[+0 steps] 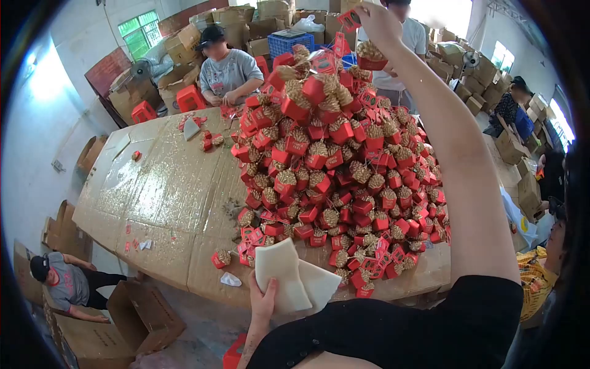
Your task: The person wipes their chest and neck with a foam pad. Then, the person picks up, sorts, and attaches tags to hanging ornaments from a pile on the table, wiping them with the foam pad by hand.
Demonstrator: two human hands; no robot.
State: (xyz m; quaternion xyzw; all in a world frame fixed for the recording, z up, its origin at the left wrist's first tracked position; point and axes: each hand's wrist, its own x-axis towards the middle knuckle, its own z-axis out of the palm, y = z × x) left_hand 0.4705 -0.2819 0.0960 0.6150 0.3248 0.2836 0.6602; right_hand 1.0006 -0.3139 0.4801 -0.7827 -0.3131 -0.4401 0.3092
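Observation:
A tall heap of red and gold ornaments covers the right part of the cardboard-topped table. My left hand grips white sheets at the table's near edge, thumb on top. My right hand is raised above the top of the heap, its fingers closed on a small red tag. A red and gold ornament hangs just below that hand. Several red tags lie beside the white sheets, and a single ornament rests left of them.
One co-worker works at the table's far side; another person stands behind the heap. The cardboard tabletop carries scraps and a few loose ornaments. An open carton is on the floor at lower left, near a bending person.

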